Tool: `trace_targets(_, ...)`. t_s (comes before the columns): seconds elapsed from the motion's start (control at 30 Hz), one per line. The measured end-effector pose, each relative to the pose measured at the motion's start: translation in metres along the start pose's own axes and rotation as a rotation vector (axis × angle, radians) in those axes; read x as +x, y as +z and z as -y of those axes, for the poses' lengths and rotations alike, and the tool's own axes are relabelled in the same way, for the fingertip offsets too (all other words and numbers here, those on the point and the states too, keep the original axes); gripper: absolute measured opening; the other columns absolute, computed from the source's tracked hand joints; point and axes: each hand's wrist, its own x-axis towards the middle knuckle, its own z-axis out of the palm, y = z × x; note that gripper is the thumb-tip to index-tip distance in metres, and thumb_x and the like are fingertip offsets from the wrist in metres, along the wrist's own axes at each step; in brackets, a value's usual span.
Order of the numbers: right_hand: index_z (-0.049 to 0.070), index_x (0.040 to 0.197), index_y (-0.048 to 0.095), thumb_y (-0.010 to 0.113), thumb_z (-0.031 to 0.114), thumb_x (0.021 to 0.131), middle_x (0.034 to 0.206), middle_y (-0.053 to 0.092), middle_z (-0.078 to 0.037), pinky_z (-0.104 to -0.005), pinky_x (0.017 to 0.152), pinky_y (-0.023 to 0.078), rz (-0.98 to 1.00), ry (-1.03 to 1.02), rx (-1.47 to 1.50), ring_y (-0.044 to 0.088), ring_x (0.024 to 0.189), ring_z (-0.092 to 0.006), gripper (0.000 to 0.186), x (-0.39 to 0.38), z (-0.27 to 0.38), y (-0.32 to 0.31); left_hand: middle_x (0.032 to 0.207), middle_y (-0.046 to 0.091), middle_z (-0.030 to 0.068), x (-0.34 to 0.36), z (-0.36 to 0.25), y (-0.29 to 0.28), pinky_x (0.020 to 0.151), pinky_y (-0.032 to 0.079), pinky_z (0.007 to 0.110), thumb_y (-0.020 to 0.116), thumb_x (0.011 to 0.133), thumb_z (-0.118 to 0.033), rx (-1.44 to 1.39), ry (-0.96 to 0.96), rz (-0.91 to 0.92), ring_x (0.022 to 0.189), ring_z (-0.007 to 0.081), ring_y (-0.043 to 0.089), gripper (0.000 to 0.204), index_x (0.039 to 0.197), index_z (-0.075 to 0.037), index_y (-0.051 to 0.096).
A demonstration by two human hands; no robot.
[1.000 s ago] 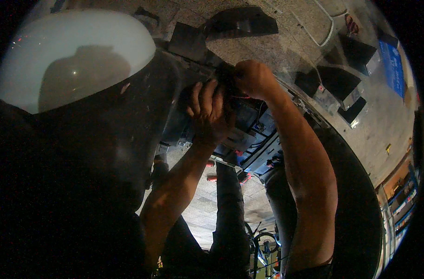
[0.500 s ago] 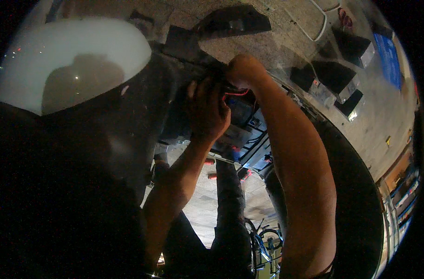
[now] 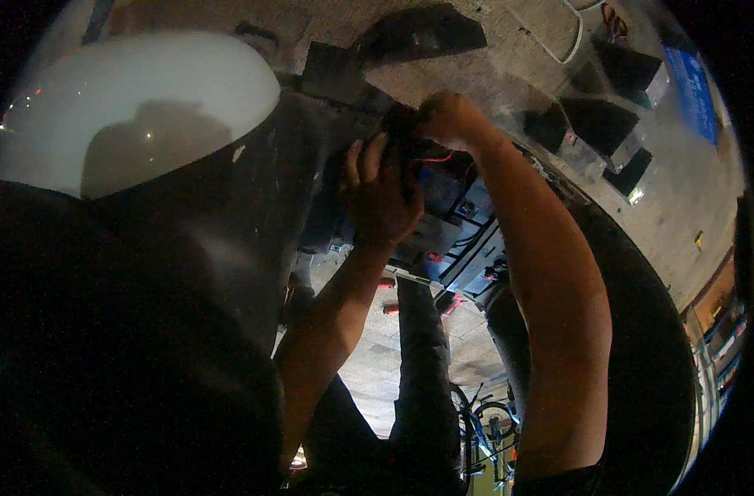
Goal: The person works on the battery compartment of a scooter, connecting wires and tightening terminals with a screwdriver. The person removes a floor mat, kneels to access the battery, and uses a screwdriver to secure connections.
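Both my hands are at a dark open compartment, where the light is poor. My left hand (image 3: 383,194) has its fingers stretched up and apart against a dark part; its fingertips lie in shadow. Beyond it and to the right, my right hand (image 3: 449,120) is closed, with its fingers curled toward a black part (image 3: 403,124). What the right fingers grip is hidden. A red wire (image 3: 437,159) runs just below that hand. Under the wire sit bluish-black blocks in a metal frame (image 3: 468,248), with small red bits on them.
A glossy white rounded panel (image 3: 170,107) fills the upper left. Black panels (image 3: 426,37) lie on the floor beyond my hands. Dark boxes (image 3: 600,128) and a blue sheet (image 3: 692,95) are at the right. Red-handled tools (image 3: 391,309) lie near my legs; a bicycle (image 3: 492,422) shows lower down.
The whole view has shifted slightly, so most things sit a little further right. The red wire now shows as a shorter, flatter stretch below my right hand. Both hands keep nearly the same pose.
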Motion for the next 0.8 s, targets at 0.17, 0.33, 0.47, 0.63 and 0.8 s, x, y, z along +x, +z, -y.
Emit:
trace_targets(0.17, 0.004, 0.102, 0.07, 0.064, 0.024, 0.079, 0.101, 0.068, -0.02, -0.0428, 0.076, 0.054, 0.126, 0.039, -0.129, 0.066, 0.092, -0.0379, 0.03, 0.012, 0.029, -0.016, 0.135, 0.046, 0.0188, -0.004, 0.007, 0.02, 0.101, 0.034, 0.059, 0.059, 0.08, -0.024, -0.022, 0.08, -0.144, 0.128, 0.0439, 0.037, 0.046, 0.123, -0.008, 0.055)
trace_targets(0.33, 0.007, 0.106, 0.07, 0.064, 0.022, 0.081, 0.1, 0.069, -0.018, -0.0419, 0.076, 0.055, 0.392, 0.284, 0.092, 0.067, 0.091, -0.0358, 0.03, 0.018, 0.036, -0.031, 0.135, 0.046, 0.0183, -0.009, 0.014, 0.028, 0.103, 0.031, 0.059, 0.061, 0.079, -0.024, -0.084, 0.06, -0.138, 0.128, 0.0438, 0.037, 0.048, 0.124, -0.008, 0.055)
trace_targets(0.47, 0.007, 0.107, 0.07, 0.067, 0.024, 0.08, 0.097, 0.07, -0.018, -0.0387, 0.077, 0.054, -0.009, -0.118, -0.041, 0.067, 0.09, -0.0318, 0.033, 0.011, -0.031, 0.009, 0.137, 0.044, 0.0155, 0.0, -0.005, 0.006, 0.1, 0.03, 0.063, 0.059, 0.084, -0.035, -0.091, 0.054, -0.152, 0.13, 0.0428, 0.034, 0.05, 0.126, -0.008, 0.055)
trace_targets(0.63, 0.006, 0.11, 0.068, 0.072, 0.027, 0.078, 0.095, 0.07, -0.017, -0.0361, 0.075, 0.054, -0.043, -0.058, 0.193, 0.067, 0.088, -0.0282, 0.039, -0.027, -0.013, -0.021, 0.139, 0.042, 0.0142, -0.002, -0.002, 0.0, 0.098, 0.03, 0.066, 0.046, 0.09, -0.05, -0.036, 0.036, -0.094, 0.132, 0.0419, 0.031, 0.057, 0.126, -0.007, 0.055)
trace_targets(0.8, 0.001, 0.115, 0.065, 0.069, 0.021, 0.085, 0.097, 0.071, -0.014, -0.0335, 0.073, 0.053, -0.311, 0.171, 0.58, 0.067, 0.089, -0.0228, 0.037, -0.048, -0.018, -0.006, 0.138, 0.042, 0.0171, -0.003, 0.006, -0.006, 0.102, 0.031, 0.06, 0.056, 0.088, -0.033, -0.146, 0.131, -0.117, 0.131, 0.0427, 0.033, 0.047, 0.126, -0.004, 0.054)
